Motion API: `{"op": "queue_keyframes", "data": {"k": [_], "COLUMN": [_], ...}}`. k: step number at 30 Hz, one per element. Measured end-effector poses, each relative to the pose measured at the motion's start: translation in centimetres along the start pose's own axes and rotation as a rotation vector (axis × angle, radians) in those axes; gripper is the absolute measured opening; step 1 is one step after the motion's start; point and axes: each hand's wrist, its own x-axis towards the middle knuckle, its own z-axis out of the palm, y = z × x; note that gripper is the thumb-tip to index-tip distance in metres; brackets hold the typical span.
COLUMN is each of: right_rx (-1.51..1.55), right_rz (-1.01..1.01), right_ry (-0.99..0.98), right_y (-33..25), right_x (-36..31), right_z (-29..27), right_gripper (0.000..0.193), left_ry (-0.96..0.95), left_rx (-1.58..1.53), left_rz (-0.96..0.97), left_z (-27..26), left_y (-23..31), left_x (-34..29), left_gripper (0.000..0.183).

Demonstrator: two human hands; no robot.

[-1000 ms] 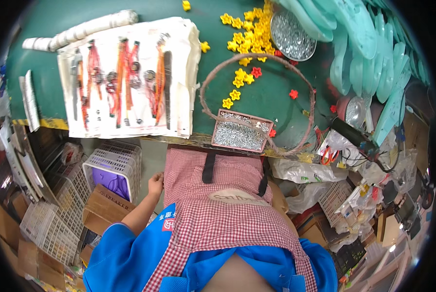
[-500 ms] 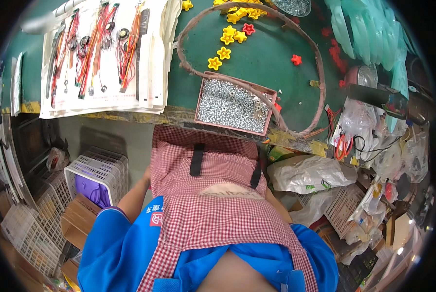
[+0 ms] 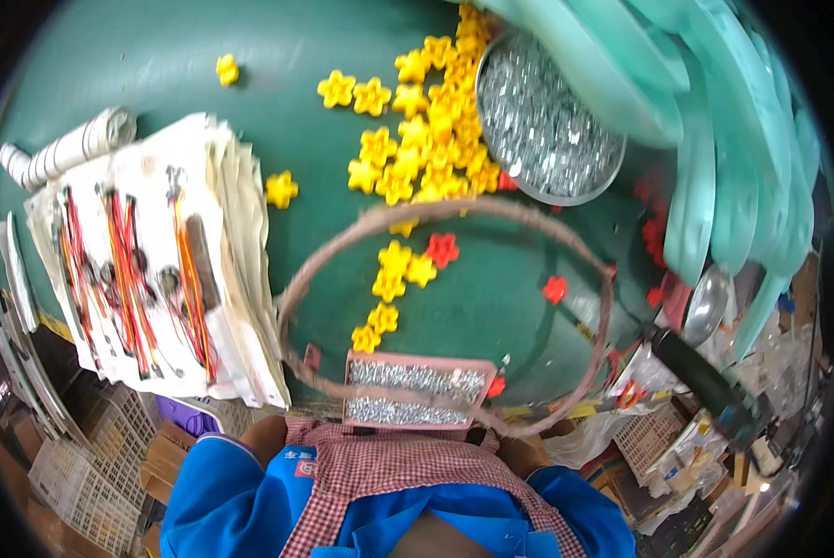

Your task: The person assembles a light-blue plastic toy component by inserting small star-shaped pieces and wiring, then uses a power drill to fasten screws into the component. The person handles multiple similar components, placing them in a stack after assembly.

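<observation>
Neither of my hands shows; both forearms drop out of sight below the table's front edge, in front of my red checked apron (image 3: 389, 463). Nearest to them, at that edge, lies a shallow pink tray (image 3: 420, 359) full of small silver screws. A brown wrapped ring (image 3: 316, 265) lies in a wide loop on the green table (image 3: 491, 279) and crosses over the tray. Yellow flower-shaped pieces (image 3: 415, 139) are heaped beyond the ring, with several inside it. A red flower piece (image 3: 442, 249) sits among them, and another red piece (image 3: 555, 289) lies farther right.
A round metal bowl (image 3: 552, 121) of shiny small parts stands at the far side. Turquoise curved plastic parts (image 3: 714, 186) are piled at right, above a dark-handled tool (image 3: 687, 363). Wired components lie on a paper stack (image 3: 240, 279) at left. White crates (image 3: 73, 479) stand below.
The view has tilted up and forward, so more of the table, the yellow pieces and the metal bowl show. My forearms are now more hidden by the table edge.
</observation>
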Motion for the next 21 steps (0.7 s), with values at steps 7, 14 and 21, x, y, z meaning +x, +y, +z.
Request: {"op": "queue_keyframes", "data": {"k": [7, 14, 21], "right_rx": [-0.003, 0.035, 0.389], "right_rz": [-0.025, -0.157, -0.64], "right_ry": [-0.029, 0.113, 0.339], "right_y": [-3.7, -7.5, -3.2], "right_x": [-0.3, 5.4, 3.5], "right_z": [-3.0, -0.9, -3.1], "right_gripper": [0.021, 0.02, 0.017], "left_ry": [-0.034, -0.003, -0.023], "left_rx": [0.134, 0.374, 0.673], "left_rz": [0.013, 0.251, 0.633], "left_z": [-6.1, -7.0, -6.9], "left_y": [4.9, 6.2, 9.7], "left_x": [-2.3, 3.6, 0.8], "left_gripper": [0.04, 0.04, 0.041]}}
